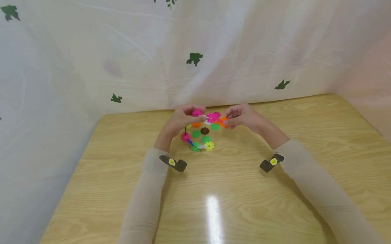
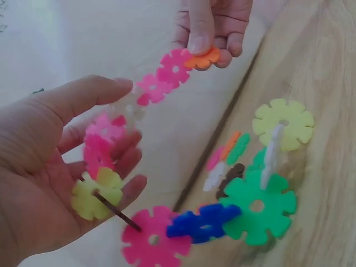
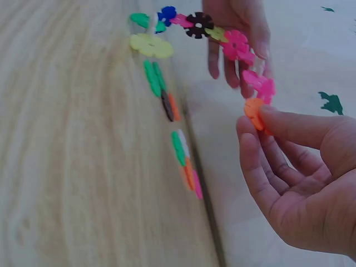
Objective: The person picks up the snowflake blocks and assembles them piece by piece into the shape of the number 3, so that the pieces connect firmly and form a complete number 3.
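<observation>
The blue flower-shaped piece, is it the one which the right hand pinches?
No, the right hand pinches an orange piece, while the blue piece sits between a pink piece and a green piece.

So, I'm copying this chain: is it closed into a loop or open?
Open: the chain has an orange end and a yellow end, visibly apart.

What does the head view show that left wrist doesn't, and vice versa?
Head only: beige left sleeve and right sleeve, a black wrist device at each cuff, and the bright reflection on the table.
Left wrist only: the palm side of the left hand.
Both: the linked chain of flower-shaped discs, the right hand pinching its orange disc, and loose discs on the table.
</observation>
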### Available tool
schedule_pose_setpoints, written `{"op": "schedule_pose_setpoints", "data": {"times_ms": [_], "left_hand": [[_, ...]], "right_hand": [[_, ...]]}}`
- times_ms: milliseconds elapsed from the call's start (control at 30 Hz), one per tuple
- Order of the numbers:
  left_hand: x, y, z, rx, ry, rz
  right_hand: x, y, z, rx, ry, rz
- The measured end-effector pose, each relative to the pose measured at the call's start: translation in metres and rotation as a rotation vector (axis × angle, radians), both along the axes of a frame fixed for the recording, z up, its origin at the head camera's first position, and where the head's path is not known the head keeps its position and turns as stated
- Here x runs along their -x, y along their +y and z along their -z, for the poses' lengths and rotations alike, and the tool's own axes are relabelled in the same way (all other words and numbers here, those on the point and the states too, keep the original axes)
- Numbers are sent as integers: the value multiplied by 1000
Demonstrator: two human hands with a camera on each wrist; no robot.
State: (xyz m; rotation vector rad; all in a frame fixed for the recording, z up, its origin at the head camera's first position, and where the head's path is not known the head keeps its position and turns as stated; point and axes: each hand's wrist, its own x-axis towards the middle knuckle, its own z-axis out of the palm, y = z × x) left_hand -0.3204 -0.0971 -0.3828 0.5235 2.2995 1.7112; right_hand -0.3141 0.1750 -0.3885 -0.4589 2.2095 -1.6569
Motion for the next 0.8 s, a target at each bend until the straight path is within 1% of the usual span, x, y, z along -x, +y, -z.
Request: {"op": "schedule_pose_setpoints", "data": {"times_ms": [67,133,200,233,300,367,400,533,667,800], "left_hand": [[-2,-1,-6,9,62,-18],[-6,-1,-14,-1,137,-59],[-10,0,-24,-64,199,-105],[-13,1,-29,-94,217,-138],[-18,4,-35,-169,216,-191],[-24,5,-35,-239,181,-226],[-27,5,-34,-267,150,-238],[-39,8,-19,-345,21,-275],[-47,14,-2,-369,-86,-330],[-50,21,11,-368,-152,-342]], "right_hand": [[-2,-2,4,18,-14,22],[-5,-4,7,31,-22,39],[-8,-5,8,36,-24,52],[-10,-6,8,36,-23,57],[-13,-7,6,34,-24,74],[-15,-8,6,32,-25,90],[-16,-9,6,34,-25,98],[-20,-11,8,48,-33,132],[-25,-14,9,62,-43,168],[-31,-20,9,97,-38,210]]}}
